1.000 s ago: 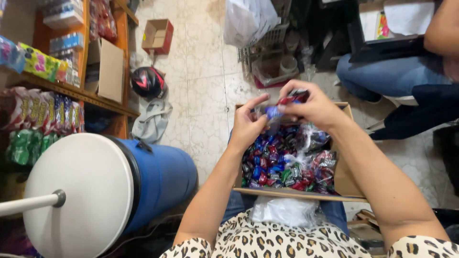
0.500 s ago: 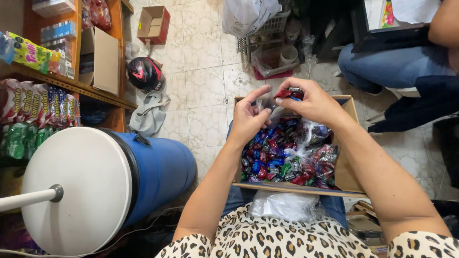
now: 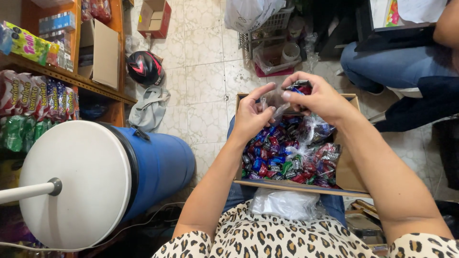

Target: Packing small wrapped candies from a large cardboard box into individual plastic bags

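A cardboard box (image 3: 351,174) rests on my lap, full of small wrapped candies (image 3: 287,155) in blue, red and green, some tied up in clear bags. My right hand (image 3: 318,98) is closed around a fistful of wrapped candies above the box's far end. My left hand (image 3: 252,114) pinches the mouth of a small clear plastic bag (image 3: 277,109) just beside the right hand, index finger stretched out. A wad of clear plastic bags (image 3: 282,203) lies between the box and my body.
A blue drum with a white lid (image 3: 95,179) stands close on my left. Wooden shelves (image 3: 71,79) with snack packets line the left side. A helmet (image 3: 145,68) and grey cloth (image 3: 149,107) lie on the tiled floor. Another person's jeans-clad legs (image 3: 397,64) are at upper right.
Both hands stay together over the box's far end; the left index finger has straightened and the clear bag is held open beside the right fist. The view has shifted slightly.
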